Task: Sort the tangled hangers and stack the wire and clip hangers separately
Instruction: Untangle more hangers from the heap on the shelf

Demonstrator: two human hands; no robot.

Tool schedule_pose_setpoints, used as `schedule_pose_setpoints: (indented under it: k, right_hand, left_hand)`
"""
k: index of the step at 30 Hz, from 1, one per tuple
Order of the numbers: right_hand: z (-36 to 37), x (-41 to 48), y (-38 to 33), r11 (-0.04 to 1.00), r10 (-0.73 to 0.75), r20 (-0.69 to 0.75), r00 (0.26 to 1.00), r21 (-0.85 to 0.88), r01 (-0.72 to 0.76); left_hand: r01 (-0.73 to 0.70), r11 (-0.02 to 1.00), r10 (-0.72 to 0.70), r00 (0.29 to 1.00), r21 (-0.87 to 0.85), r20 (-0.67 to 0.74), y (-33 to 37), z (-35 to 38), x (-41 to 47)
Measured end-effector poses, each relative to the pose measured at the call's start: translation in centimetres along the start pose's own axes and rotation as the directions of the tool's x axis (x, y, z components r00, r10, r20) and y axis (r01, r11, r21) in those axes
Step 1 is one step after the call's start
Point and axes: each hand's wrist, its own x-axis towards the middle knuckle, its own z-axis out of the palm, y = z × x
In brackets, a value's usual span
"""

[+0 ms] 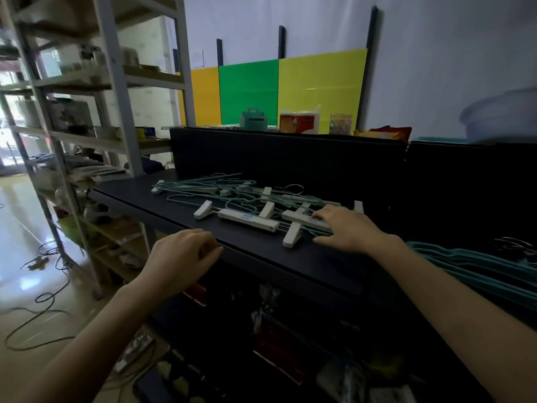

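A tangle of teal wire hangers [203, 189] and white clip hangers [248, 221] lies on the dark shelf top [139, 199]. My right hand [345, 226] rests flat on the right end of the tangle, fingers spread over a white clip hanger bar [305, 218]. Whether it grips the bar I cannot tell. My left hand [181, 261] hovers at the shelf's front edge, fingers curled with nothing visible in them. A separate stack of teal wire hangers [470, 269] lies at the right, by my right forearm.
A dark back panel [290, 155] rises behind the tangle, with boxes and a teal container [254, 119] on top. Metal shelving [72, 126] stands to the left. Cables [37, 286] trail on the floor. Clutter fills the shelf below.
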Motion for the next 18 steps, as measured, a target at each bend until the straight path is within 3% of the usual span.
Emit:
schedule_pose_setpoints:
  k: [10, 18]
  right_hand:
    - [2.0, 8.3, 1.0, 0.999, 0.054, 0.233, 0.971, -0.005, -0.054]
    - [1.0, 9.8, 1.4, 0.955, 0.13, 0.172, 0.976, 0.242, -0.17]
  left_hand:
    - [-0.099, 0.991, 0.106, 0.992, -0.087, 0.068, -6.8, 3.7, 8.5]
    - [-0.145, 0.972, 0.159, 0.985, -0.185, 0.062, -11.0, 6.3, 12.3]
